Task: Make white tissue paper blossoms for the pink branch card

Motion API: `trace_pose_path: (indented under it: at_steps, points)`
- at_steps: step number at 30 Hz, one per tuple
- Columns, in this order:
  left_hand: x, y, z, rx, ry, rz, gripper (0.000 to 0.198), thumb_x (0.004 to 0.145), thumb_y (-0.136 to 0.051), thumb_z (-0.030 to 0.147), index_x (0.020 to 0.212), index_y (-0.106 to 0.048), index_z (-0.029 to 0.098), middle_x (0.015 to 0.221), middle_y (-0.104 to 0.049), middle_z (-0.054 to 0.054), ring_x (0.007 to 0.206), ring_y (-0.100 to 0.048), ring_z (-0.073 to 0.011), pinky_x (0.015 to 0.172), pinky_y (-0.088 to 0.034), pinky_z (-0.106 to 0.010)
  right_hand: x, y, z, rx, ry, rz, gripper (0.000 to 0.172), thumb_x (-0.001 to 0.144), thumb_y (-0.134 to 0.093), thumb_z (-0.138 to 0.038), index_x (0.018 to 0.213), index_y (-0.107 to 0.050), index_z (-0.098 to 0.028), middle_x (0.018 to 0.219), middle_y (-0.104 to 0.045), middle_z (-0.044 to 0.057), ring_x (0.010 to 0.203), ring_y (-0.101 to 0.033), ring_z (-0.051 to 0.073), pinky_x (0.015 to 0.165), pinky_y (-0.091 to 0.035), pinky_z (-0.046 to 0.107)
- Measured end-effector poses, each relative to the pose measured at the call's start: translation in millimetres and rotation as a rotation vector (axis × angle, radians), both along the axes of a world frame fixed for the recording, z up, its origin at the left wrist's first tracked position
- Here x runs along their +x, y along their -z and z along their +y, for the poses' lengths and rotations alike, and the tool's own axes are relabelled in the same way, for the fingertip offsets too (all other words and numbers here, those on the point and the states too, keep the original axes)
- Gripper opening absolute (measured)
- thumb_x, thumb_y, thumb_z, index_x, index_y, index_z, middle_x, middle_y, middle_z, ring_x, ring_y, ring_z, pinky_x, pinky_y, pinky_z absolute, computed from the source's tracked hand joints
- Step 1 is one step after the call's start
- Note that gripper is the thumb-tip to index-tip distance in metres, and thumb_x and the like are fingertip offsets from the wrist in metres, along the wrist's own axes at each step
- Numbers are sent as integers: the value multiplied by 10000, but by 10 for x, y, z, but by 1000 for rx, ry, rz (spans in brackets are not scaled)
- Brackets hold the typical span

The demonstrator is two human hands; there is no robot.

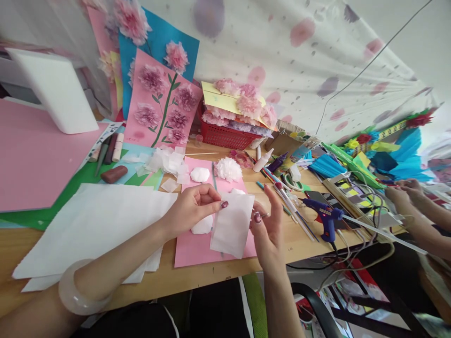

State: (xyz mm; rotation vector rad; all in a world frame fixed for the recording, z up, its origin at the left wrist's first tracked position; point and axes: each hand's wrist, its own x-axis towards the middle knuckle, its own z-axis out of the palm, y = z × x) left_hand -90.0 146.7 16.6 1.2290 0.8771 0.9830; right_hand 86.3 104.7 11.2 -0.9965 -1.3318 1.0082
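Between the thumb and fingers of my left hand (200, 204) is the upper left part of a small white sheet of thin paper (232, 227). My right hand (271, 230) is at the sheet's right edge, index finger raised and the other fingers curled; a small shiny thing shows by its thumb, too small to name. Below both hands lies a pink card (190, 249) with a dark stem line. It bears a fluffy white paper flower (229, 169) and white paper pads (199, 175), some partly covered by my hand and the sheet.
White paper sheets (88, 225) lie to the left, near tissue pieces (165, 159). A glue gun (326, 216) with cords rests at the right, beside pens and a glue bottle (263, 160). A red basket (225, 134) stands behind. Another person's hands (405, 192) work at far right.
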Motion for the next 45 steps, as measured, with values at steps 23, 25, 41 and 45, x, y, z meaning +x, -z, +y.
trace_pose_path:
  at_steps: [23, 25, 41, 45]
  points:
    - [-9, -38, -23, -169, 14, -329, 232, 712, -718, 272, 721, -511, 168, 657, -612, 43, 566, -565, -74, 532, -416, -196, -8, -340, 92, 1, 130, -245, 104, 745, -710, -308, 734, -720, -205, 726, -689, 37, 602, -587, 153, 517, -492, 268]
    - [-6, -55, -21, -196, 11, -353, 232, 705, -725, 262, 714, -515, 163, 634, -610, 43, 552, -562, -70, 535, -418, -196, -5, -326, 85, 25, 154, -254, 89, 752, -705, -296, 737, -729, -212, 735, -697, 34, 597, -589, 150, 509, -490, 263]
    - [15, -64, -20, -251, -10, -419, 253, 657, -762, 227, 692, -523, 152, 625, -623, 44, 571, -586, -73, 600, -468, -219, -34, -334, 65, 72, 184, -243, 81, 736, -720, -266, 803, -722, -221, 776, -703, 42, 618, -615, 172, 500, -511, 299]
    - [17, -53, -19, -272, -10, -413, 256, 650, -768, 229, 689, -528, 151, 628, -620, 41, 562, -578, -72, 604, -472, -224, -39, -347, 52, 81, 188, -245, 67, 738, -719, -259, 796, -720, -225, 763, -699, 38, 620, -613, 169, 499, -514, 294]
